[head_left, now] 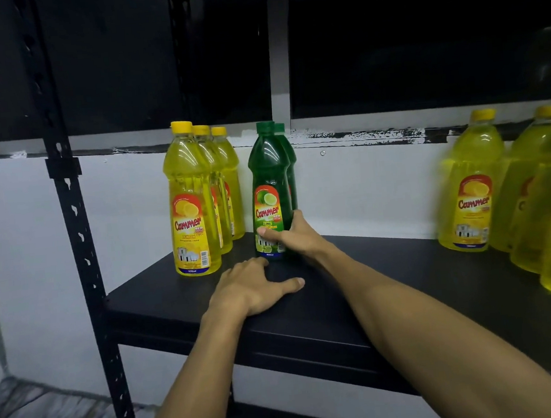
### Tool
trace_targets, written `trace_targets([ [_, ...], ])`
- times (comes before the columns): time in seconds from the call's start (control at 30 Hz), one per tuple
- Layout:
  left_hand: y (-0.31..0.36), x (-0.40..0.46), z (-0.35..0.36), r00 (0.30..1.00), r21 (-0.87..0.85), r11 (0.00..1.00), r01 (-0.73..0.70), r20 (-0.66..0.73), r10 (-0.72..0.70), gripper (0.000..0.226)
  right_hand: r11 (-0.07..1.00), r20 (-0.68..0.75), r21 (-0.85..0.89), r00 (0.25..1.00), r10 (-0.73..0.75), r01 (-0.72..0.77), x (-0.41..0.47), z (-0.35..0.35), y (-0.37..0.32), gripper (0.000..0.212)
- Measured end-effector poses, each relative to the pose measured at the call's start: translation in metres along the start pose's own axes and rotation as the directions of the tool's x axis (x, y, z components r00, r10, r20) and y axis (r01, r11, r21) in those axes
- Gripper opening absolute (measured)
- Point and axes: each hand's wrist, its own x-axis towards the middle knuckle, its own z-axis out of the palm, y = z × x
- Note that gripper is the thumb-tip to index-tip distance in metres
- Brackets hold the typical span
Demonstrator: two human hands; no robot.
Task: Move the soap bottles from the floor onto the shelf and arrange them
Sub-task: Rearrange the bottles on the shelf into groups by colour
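The right hand [295,237] wraps its fingers [266,232] around the front green plastic lime soap bottle [268,189], upright on the black metal shelf [390,275]. The left hand [254,285] lies flat, released, just before it. Yellow lemon bottles [190,199] stand nearby.

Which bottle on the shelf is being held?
The front green bottle: the right hand wraps its base. The left hand lies flat on the shelf.

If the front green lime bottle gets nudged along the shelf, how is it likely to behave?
The front green bottle looks full, so probably heavy for its size and steady. It is tall with a narrow base, so a high push might tip it; the right hand grips it low. Smooth plastic on the black shelf would likely slide.
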Motion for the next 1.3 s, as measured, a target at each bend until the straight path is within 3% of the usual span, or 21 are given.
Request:
trace_targets([
  [0.1,0.0,-0.001,-0.001,1.0,-0.003,1.0,0.0,0.014,0.0,0.099,0.995,0.046,0.092,0.998,0.042,-0.046,0.003,-0.002,0.004,0.084],
  [0.27,-0.001,-0.002,-0.001,1.0,-0.006,1.0,-0.003,0.012,0.003,0.099,0.994,0.041,0.105,0.999,-0.006,0.001,0.0,0.001,0.006,0.082],
  [0.57,0.001,-0.004,-0.003,1.0,-0.018,1.0,0.0,0.014,0.0,0.096,0.996,0.03,-0.08,0.999,-0.04,0.042,-0.003,0.004,0.004,0.082],
  [0.93,-0.002,-0.003,-0.001,1.0,-0.042,0.999,0.016,0.012,-0.016,0.098,0.998,0.09,-0.062,0.996,0.016,-0.011,-0.006,-0.003,0.002,0.089],
  [1.03,-0.001,-0.003,-0.001,1.0,-0.044,0.999,0.021,0.019,-0.02,0.098,0.995,0.074,-0.101,0.997,0.003,0.004,-0.006,-0.003,0.003,0.096],
  [1.2,-0.001,-0.005,-0.004,0.999,-0.039,0.999,0.026,0.02,-0.025,0.098,0.971,0.032,-0.238,0.999,0.022,-0.014,-0.028,-0.004,-0.011,0.082],
  [1.3,-0.004,-0.005,-0.004,0.999,-0.049,0.998,0.029,0.02,-0.028,0.092,0.951,-0.039,-0.299,0.997,0.069,-0.078,-0.043,-0.018,-0.012,0.088],
])
